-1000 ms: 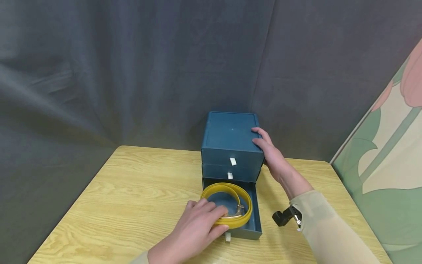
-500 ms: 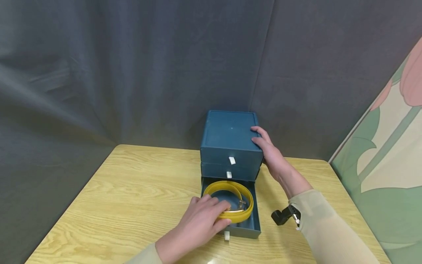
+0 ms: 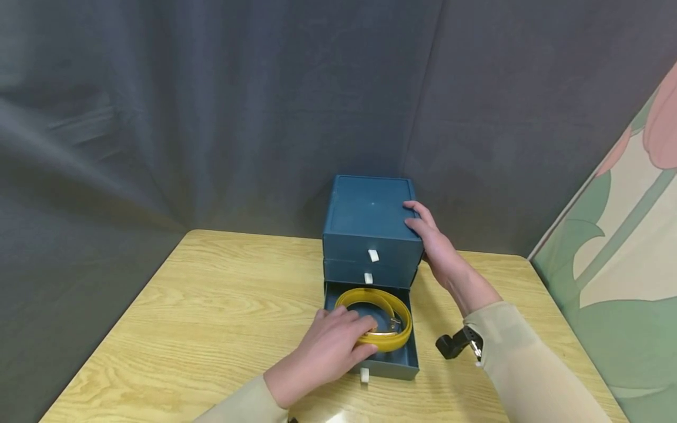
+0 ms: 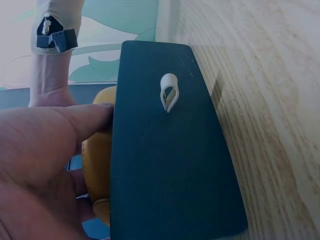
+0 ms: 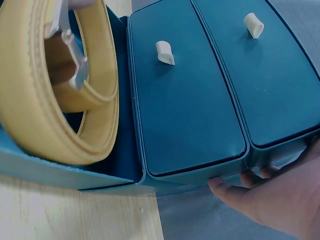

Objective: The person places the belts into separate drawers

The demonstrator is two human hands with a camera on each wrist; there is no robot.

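A coiled yellow belt (image 3: pixel 403 335) with a metal buckle (image 5: pixel 75 55) sits within the walls of the pulled-out bottom drawer (image 3: pixel 391 370). My left hand (image 3: pixel 338 341) pinches the coil's near left side, thumb outside and fingers over the inside. In the left wrist view the drawer's front panel (image 4: pixel 165 150) covers part of the belt (image 4: pixel 98 160). My right hand (image 3: pixel 441 249) rests on the right side of the blue drawer box (image 3: pixel 370 205), two fingertips on its top edge. Seen from the right wrist, that hand (image 5: pixel 280 195) lies along the box's side wall.
Two upper drawers with white pull tabs (image 3: pixel 373 255) are closed above the bottom one. The box stands near the back of the wooden table (image 3: pixel 222 294). Behind it hangs a grey curtain (image 3: pixel 264 117); a flower-patterned panel (image 3: pixel 624 235) borders the right side.
My left hand has moved right and slightly away from me with the belt, bringing the coil further over the drawer. My right hand stays on the box.
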